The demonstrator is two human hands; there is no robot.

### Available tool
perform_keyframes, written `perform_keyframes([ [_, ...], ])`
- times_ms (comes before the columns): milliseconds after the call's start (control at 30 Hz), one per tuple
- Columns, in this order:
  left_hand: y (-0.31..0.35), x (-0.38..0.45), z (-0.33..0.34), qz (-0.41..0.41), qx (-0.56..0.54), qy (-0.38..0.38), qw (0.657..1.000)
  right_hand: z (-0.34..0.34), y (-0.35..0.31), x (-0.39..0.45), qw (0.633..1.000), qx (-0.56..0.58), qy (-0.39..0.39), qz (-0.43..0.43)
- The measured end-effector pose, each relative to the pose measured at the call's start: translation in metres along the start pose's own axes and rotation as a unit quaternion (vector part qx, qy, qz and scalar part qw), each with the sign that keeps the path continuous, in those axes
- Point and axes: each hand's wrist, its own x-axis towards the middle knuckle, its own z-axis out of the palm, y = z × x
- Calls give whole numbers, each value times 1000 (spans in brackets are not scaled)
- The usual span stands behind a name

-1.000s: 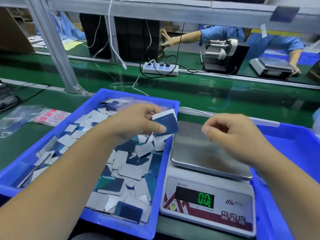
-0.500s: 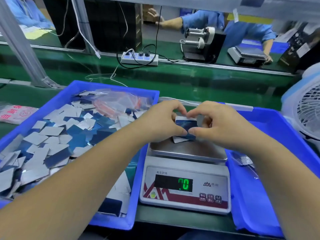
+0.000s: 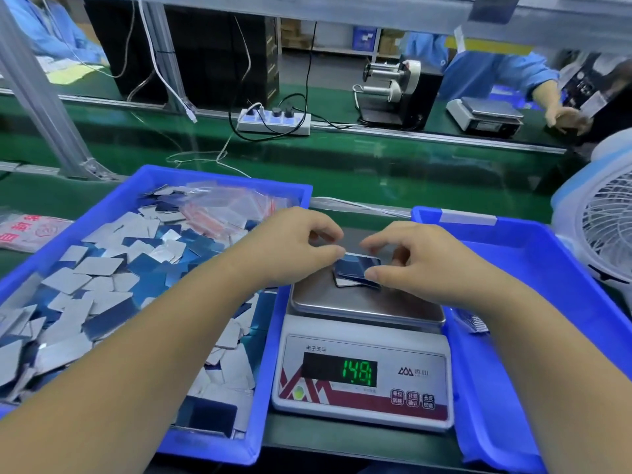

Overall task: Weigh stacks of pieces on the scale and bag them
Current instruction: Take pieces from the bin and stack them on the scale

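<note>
A small stack of blue and silver pieces (image 3: 355, 272) lies on the steel pan (image 3: 342, 304) of the white scale (image 3: 403, 340). Its green display (image 3: 357, 372) is lit with digits. My left hand (image 3: 290, 248) has curled fingers, and its fingertips pinch the stack's far left corner. My right hand (image 3: 424, 265) is curled round the stack's right side, thumb on the near edge. The blue bin (image 3: 219, 172) on the left holds several loose pieces (image 3: 99, 268) and clear bags (image 3: 232, 208).
A second blue bin (image 3: 519, 234) stands right of the scale with a small filled bag (image 3: 472, 323) inside. A white fan (image 3: 605, 227) is at the far right and a printed bag (image 3: 27, 230) at the far left. A green conveyor, power strip (image 3: 273, 121) and other workers are beyond.
My left hand brought pieces from the bin to the scale and both hands set the stack flat on the pan. The display went from 0.0 to a higher reading.
</note>
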Motion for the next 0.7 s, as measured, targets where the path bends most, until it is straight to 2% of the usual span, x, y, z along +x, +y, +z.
perform_keyframes([
  [200, -10, -6, -5, 2, -90, 98, 991, -10, 3, -5, 999, 28, 23, 22],
  [433, -16, -7, 1, 4, -64, 90, 994, -12, 4, -8, 999, 30, 23, 29],
  [533, -11, -7, 1, 14, -34, 63, 997, -11, 0, -7, 1000, 9, 19, 18],
  [700, 10, -8, 1, 56, 93, -79, 991, -10, -15, -1, 993, -99, -51, -33],
])
